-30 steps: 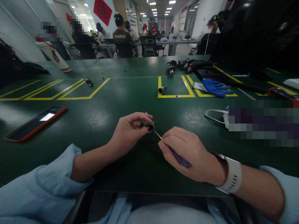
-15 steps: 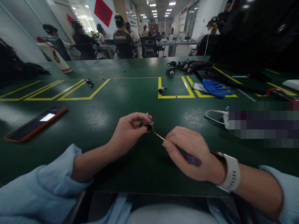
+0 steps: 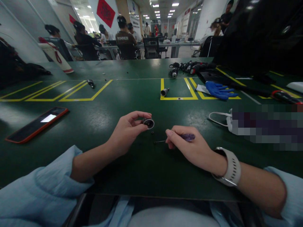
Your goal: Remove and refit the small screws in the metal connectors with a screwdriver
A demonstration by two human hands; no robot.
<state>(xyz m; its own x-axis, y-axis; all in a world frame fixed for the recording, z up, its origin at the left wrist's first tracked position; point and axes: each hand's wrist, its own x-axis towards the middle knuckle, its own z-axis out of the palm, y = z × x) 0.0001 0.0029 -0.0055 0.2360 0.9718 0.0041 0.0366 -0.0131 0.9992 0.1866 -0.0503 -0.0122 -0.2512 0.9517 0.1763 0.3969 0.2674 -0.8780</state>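
A hollow, cup-shaped metal part [image 3: 150, 124] is pinched between the thumb and fingers of my left hand [image 3: 129, 132], its round mouth facing me. My right hand [image 3: 189, 146] is closed around a screwdriver [image 3: 188, 137] with a purple translucent handle. The thin shaft points left, and its tip is down by a small dark piece on the table; whether they touch I cannot tell. Just below the metal part sits a tiny ring-like piece [image 3: 152, 132], too small to name surely. Screwdriver and metal part are apart.
A similar metal part [image 3: 164, 92] lies in a yellow-taped area of the green table [image 3: 118, 179]. Around are a phone [image 3: 38, 124], a blue glove [image 3: 220, 90], another small metal part [image 3: 90, 83], a white cable [image 3: 216, 114] and dark tools [image 3: 184, 67]. People sit farther back.
The screwdriver has left the metal part's mouth and dropped lower, its shaft now flatter. My left hand has turned the part's mouth more toward me. A tiny ring-like piece now shows beneath it.
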